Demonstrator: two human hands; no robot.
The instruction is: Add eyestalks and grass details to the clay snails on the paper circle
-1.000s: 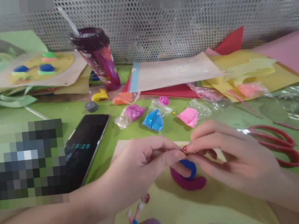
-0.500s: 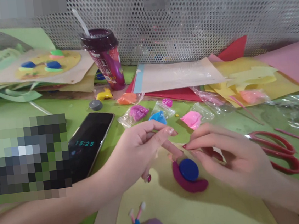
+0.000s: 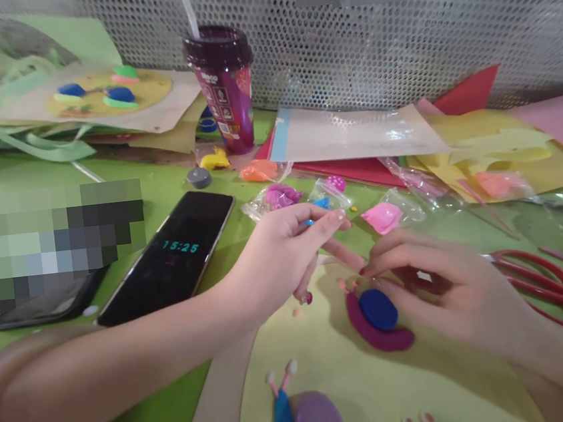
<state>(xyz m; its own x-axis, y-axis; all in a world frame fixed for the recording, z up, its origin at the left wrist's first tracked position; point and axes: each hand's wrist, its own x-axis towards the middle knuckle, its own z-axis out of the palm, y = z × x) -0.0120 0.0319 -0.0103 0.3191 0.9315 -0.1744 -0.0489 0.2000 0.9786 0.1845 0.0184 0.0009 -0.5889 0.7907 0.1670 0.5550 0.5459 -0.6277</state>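
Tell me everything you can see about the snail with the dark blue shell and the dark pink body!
This snail looks like modelling clay. Its dark pink body is a smooth strip curving up at the left, and its plain, dark blue, roundish shell sits in the curve. Small pinkish bits are at the body's upper-left end. The snail lies on a pale yellow sheet. The right hand's grip is close by the shell's upper-right edge; I can't tell if it touches.
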